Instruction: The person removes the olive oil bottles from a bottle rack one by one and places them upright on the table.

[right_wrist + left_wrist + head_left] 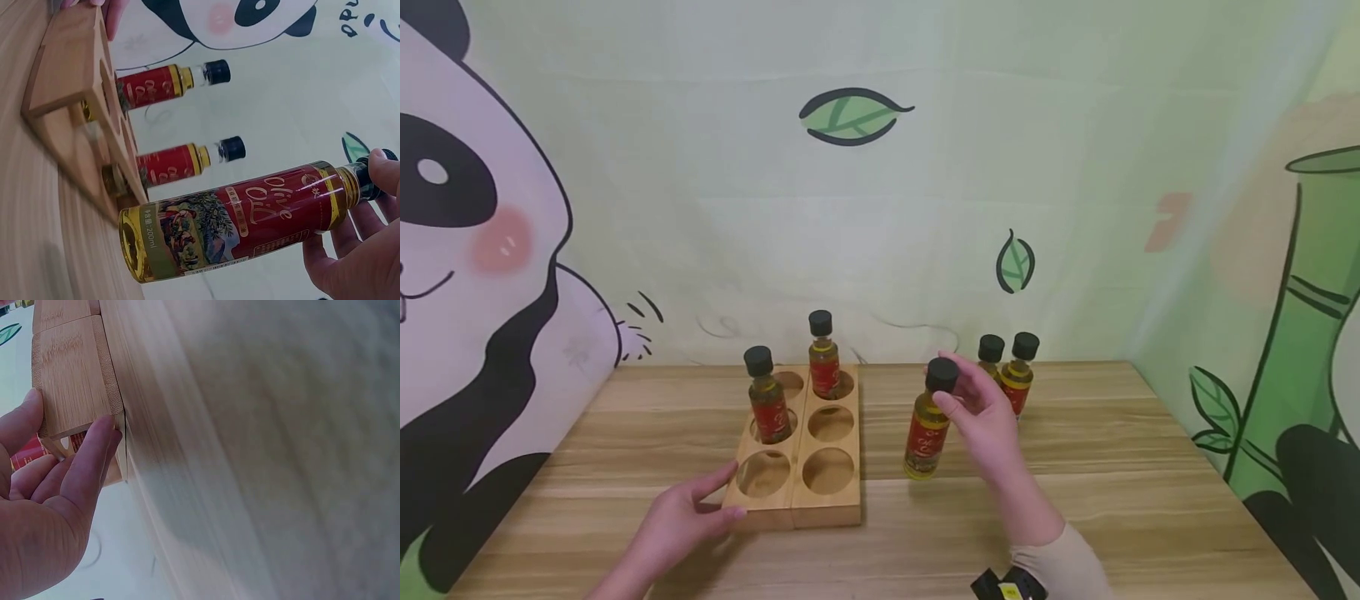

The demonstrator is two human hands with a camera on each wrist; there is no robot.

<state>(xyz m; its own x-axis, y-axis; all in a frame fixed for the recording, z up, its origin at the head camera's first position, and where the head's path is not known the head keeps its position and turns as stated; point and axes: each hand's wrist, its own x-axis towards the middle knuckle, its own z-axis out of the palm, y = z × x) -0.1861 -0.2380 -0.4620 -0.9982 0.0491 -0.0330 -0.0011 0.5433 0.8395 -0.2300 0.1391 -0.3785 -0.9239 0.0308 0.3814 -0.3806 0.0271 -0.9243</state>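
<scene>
My right hand (992,425) holds an olive oil bottle (927,437) by its black cap and neck, to the right of a wooden bottle rack (827,515). The bottle leans slightly; its red label reads "Olive Oil" in the right wrist view. I cannot tell whether its base touches the table. At the rack's front left corner, my left hand (681,517) grips the wood between thumb and fingers, as the left wrist view also shows. Two more bottles stand in the rack, one in the left row's middle hole (770,412), one in the right row's far hole (825,371).
Behind my right hand stand two more oil bottles, one (1017,379) in fuller view than its neighbour (990,348), which the hand partly hides. The wood-grain table (1075,500) ends at a cloth backdrop (737,208) printed with pandas, leaves and bamboo.
</scene>
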